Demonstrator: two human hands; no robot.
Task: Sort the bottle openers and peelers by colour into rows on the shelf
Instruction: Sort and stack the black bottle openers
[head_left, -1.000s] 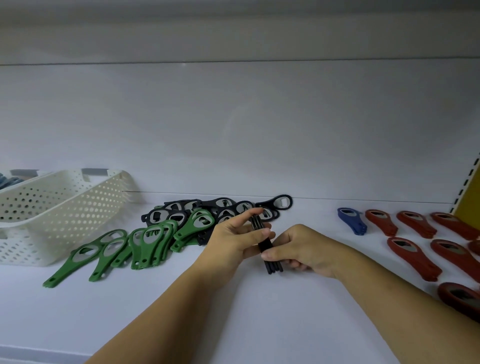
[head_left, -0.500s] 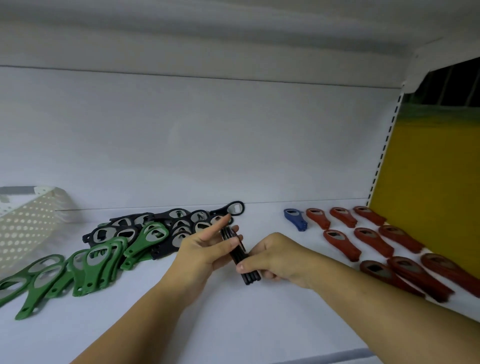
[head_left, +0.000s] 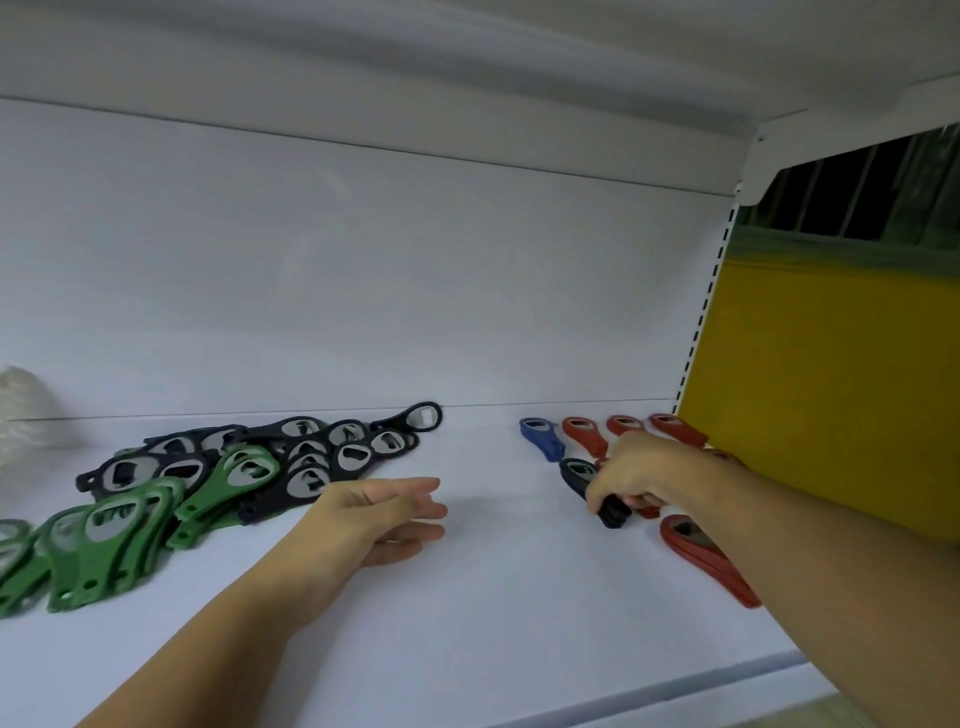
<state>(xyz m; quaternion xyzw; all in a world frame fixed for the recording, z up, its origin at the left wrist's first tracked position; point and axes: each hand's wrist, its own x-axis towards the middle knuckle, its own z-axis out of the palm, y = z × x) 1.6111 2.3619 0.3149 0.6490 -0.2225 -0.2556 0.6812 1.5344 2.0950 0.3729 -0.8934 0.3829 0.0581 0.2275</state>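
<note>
Head view: our right hand (head_left: 641, 478) grips a stack of flat black plastic bottle openers (head_left: 577, 474) just in front of the blue plastic opener (head_left: 540, 439); our left hand (head_left: 384, 514), well left of it, hangs relaxed, empty. Light, stiff, slick, we judge: pinch across handles.

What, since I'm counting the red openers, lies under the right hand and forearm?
The right hand grips black plastic bottle openers. Red plastic bottle openers poke out beyond and below the forearm; how many more it covers cannot be told.
</note>
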